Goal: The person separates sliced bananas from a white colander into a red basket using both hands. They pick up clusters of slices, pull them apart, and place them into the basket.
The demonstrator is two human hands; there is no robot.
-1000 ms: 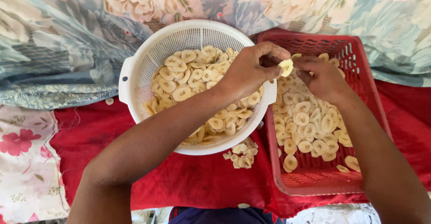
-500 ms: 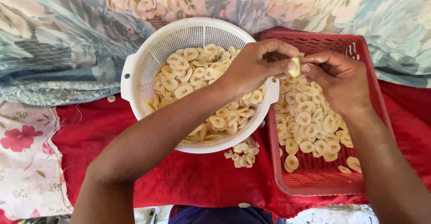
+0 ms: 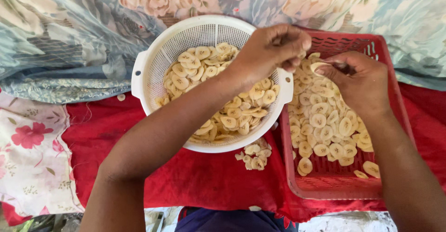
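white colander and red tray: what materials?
Round white perforated colander: looks like moulded plastic, matte, with a fine uniform hole grid and moulded side handles. Rectangular red slotted tray: likely plastic too, slightly glossy, with regular slots and a thick rounded rim.

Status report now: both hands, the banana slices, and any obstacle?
Left hand closed above white colander rim. Right hand pinching one banana slice over red basket. Nothing between the hands.
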